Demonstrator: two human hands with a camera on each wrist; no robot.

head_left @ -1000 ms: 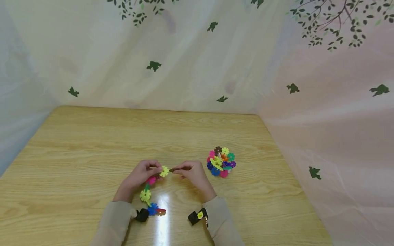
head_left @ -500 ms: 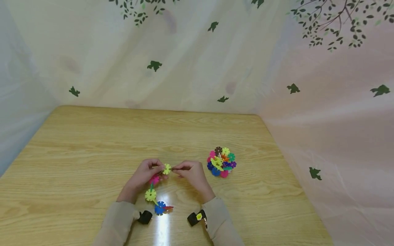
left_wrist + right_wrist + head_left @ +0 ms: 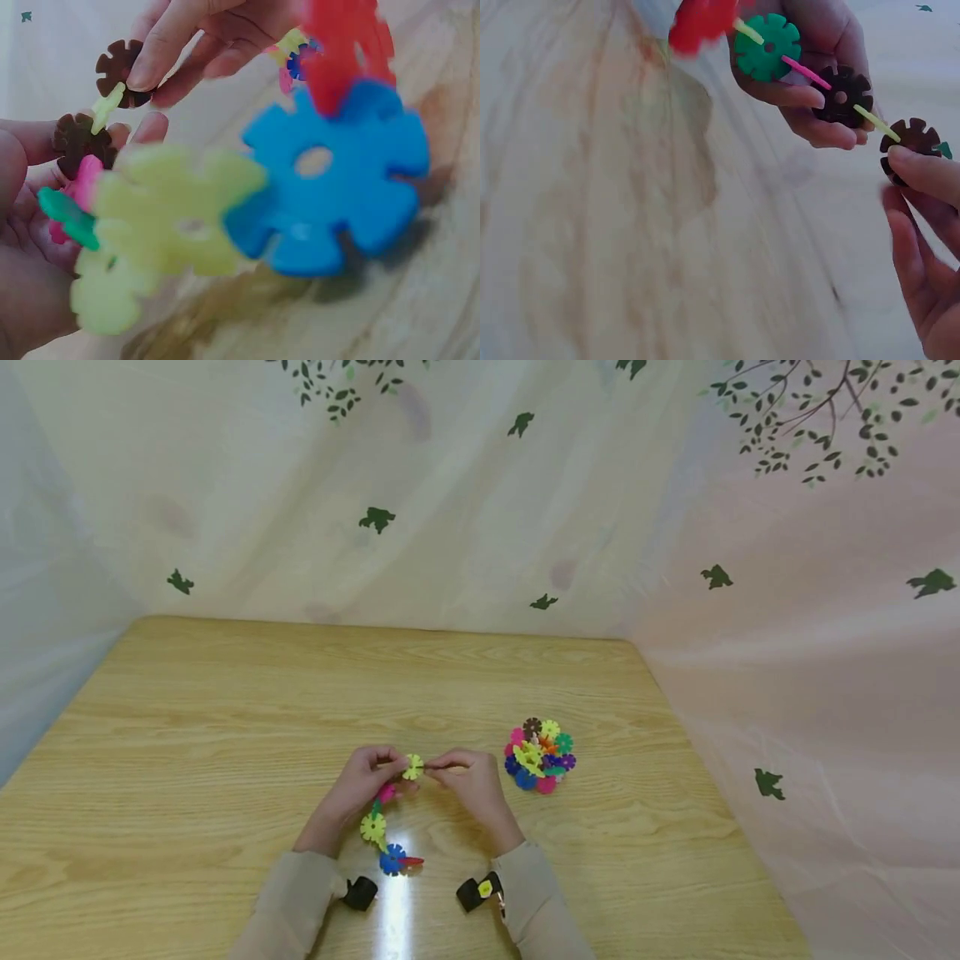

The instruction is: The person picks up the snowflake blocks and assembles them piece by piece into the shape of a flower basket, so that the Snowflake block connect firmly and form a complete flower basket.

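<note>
In the head view, my left hand [image 3: 358, 785] holds a chain of interlocked plastic snowflake discs over the table. Its fingers grip around a brown disc [image 3: 827, 111]. A pink disc [image 3: 387, 793], a green disc [image 3: 750, 58], yellow discs [image 3: 372, 827], a blue disc [image 3: 392, 860] and a red disc [image 3: 412, 862] hang down from there. At the upper end a yellow disc [image 3: 413, 767] stands between the hands. It joins a second brown disc [image 3: 111, 66], which my right hand [image 3: 474, 783] pinches between thumb and fingers.
A heap of colourful snowflake discs [image 3: 542, 758] lies on the wooden table [image 3: 225, 710], right of my right hand. Pale printed curtains [image 3: 450, 485] enclose the table's back and sides. A black wrist camera [image 3: 360, 893] sits on the left wrist, another [image 3: 472, 895] on the right.
My left hand and its chain have shifted right and slightly up, towards the right hand. The gap between the yellow disc and the right fingers has narrowed. The heap stays put.
</note>
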